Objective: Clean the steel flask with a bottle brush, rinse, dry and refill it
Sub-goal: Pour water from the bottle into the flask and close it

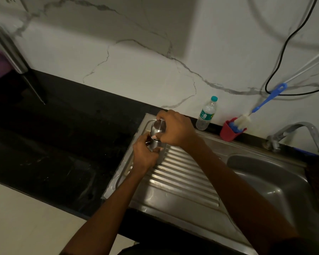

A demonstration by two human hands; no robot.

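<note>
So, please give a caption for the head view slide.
Left hand holds the flask on the drainboard; right hand grips its cap.

A home kitchen: a stainless steel sink point(265, 183) with a ribbed draining board is set into a black stone desk point(53, 144) under a marble-look wall. Behind the sink stand a tap point(300, 129), a plastic water bottle point(206, 115) and a red cup point(228, 132) holding a bottle brush point(247, 120).
</note>
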